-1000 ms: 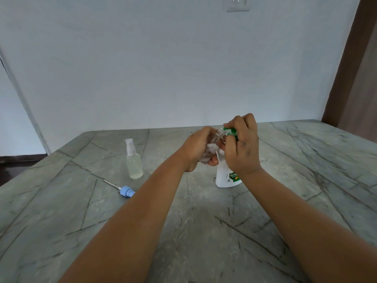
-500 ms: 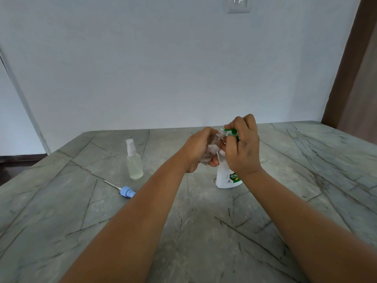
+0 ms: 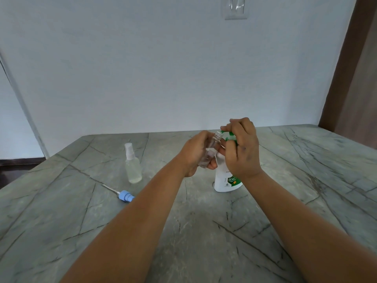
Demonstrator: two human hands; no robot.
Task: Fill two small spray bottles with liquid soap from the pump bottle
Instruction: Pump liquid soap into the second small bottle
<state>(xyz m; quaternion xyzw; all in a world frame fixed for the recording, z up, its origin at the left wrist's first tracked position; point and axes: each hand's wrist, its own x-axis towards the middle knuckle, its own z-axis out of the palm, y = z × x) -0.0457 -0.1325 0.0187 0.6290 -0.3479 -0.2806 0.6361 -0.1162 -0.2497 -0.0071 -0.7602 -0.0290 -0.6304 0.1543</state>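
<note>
My left hand (image 3: pixel 193 153) grips a small clear spray bottle (image 3: pixel 211 149) with no cap, tilted so its open neck sits just under the green nozzle of the pump bottle (image 3: pixel 226 180). The white pump bottle stands on the table, its green pump head (image 3: pixel 229 134) under my right hand (image 3: pixel 241 148), whose fingers curl over it. A second small spray bottle (image 3: pixel 133 164) with a white sprayer cap stands upright at the left, holding clear liquid. A blue sprayer cap (image 3: pixel 125 196) with its dip tube lies on the table near it.
The grey marble-pattern table (image 3: pixel 204 231) runs to a white wall behind. A brown door or panel (image 3: pixel 355 78) stands at the far right. The table's left edge drops to a dark floor.
My right hand has lifted slightly on the pump head, showing more of the green nozzle. The tilted bottle in my left hand has hardly moved.
</note>
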